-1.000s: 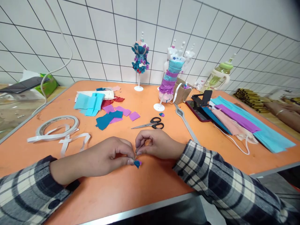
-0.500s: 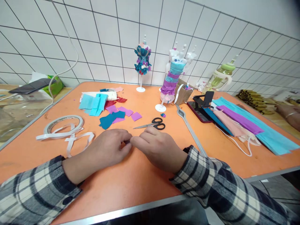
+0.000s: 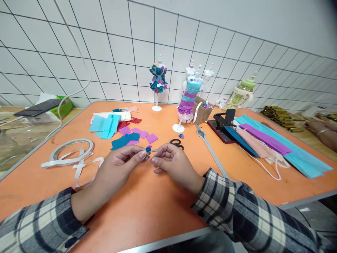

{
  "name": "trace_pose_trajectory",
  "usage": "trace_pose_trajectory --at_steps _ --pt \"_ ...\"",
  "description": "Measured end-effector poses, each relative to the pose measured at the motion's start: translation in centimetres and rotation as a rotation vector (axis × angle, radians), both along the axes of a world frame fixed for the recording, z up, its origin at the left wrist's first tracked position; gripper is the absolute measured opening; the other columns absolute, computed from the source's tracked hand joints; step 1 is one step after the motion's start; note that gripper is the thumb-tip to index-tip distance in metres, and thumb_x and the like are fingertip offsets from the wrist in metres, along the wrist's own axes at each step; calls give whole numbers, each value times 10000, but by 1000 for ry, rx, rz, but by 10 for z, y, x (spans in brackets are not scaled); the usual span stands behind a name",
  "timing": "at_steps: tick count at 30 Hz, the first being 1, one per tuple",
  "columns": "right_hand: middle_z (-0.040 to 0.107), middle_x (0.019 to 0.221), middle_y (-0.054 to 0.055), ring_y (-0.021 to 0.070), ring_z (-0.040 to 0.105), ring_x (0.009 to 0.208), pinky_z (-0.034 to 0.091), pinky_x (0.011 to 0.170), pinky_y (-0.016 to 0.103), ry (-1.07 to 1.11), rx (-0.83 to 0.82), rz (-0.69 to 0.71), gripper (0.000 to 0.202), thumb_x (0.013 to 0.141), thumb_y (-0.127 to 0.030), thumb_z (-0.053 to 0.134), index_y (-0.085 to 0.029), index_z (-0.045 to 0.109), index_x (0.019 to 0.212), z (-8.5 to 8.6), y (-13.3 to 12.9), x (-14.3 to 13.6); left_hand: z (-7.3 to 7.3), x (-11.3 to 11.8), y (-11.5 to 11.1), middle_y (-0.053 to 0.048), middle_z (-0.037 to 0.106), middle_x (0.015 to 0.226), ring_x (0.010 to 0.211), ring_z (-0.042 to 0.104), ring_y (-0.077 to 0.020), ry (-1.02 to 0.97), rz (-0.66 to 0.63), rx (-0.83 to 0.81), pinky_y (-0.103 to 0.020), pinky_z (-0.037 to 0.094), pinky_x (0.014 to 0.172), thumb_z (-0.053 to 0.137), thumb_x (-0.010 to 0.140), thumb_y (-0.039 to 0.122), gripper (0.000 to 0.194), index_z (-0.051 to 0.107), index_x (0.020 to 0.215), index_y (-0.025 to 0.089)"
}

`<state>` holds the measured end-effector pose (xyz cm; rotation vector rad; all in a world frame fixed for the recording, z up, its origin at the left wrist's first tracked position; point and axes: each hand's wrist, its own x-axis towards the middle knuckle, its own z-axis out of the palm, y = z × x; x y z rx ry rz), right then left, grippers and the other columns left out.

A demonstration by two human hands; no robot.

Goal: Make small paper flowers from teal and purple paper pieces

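Head view, items at hand.

One small flower-like piece of crumpled blue and purple paper (image 3: pixel 148 149): held above the orange surface (image 3: pixel 137 214), at the fingertips of the left hand.
Left hand (image 3: pixel 125 162), bare, plaid cuff: grip narrow, thumb and forefinger pinching the flower-like piece.
Right hand (image 3: pixel 172 165), bare, plaid cuff: just beside the left hand; grip narrow, fingers curled toward the thumb. Cannot tell whether anything lies within it.
One pair of scissors with black handles (image 3: pixel 177 144): lying beyond the right hand, partly hidden by it.
One loose blue and purple paper piece (image 3: pixel 181 136): on the surface, near the handles.

Left of centre: one white roll of tape (image 3: pixel 54 154), flat, with loose white strips (image 3: pixel 79 168) beside it; folded turquoise sheets (image 3: pixel 112 126); red scraps (image 3: pixel 135 120); dark blue paper pieces (image 3: pixel 123 141); purple paper squares (image 3: pixel 152 138).

Rear: one white-based stand form covered in blue and purple ruffles (image 3: pixel 158 79), upright; one tilted form wrapped in turquoise and purple bands (image 3: pixel 188 100); one brown paper bag (image 3: pixel 204 114) beside the latter; one clear bottle with green lid (image 3: pixel 240 95).

Right: one dark phone in a red case (image 3: pixel 219 131), next to a black folding stand (image 3: pixel 229 116); long light blue sheet (image 3: pixel 302 160), with a purple strip (image 3: pixel 265 138) along it.
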<state>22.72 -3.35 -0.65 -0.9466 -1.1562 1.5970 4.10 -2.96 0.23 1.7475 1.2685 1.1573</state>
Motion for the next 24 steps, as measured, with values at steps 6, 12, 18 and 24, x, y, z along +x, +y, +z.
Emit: trace_pose_trajectory --at_steps 6,12,18,24 --pt "645 876 11 136 612 773 590 538 220 9 -151 193 398 694 -412 875 -195 688 971 -1 3 13 2 -6 1 -18 802 805 745 716 -197 200 -17 82 -279 565 704 651 880 510 297 763 806 246" --pt "659 884 27 117 600 730 594 551 218 60 -241 278 400 722 -456 891 -181 717 955 -4 3 15 2 -7 1 -10 804 839 759 716 -186 345 -26 218 -291 570 757 592 948 459 295 741 812 244" --pt "616 822 -13 89 562 676 585 546 211 58 -273 275 439 646 -455 947 -180 698 882 -4 5 16 3 -6 -1 -6 775 795 719 685 -164 276 -118 152 -266 553 718 588 948 412 271 730 806 229" --pt "622 762 -20 96 580 663 564 538 206 -87 -167 406 460 625 -506 943 -169 711 837 -7 12 26 6 -9 1 3 724 732 665 638 -138 238 -448 -7 -224 512 638 587 938 330 234 712 780 210"
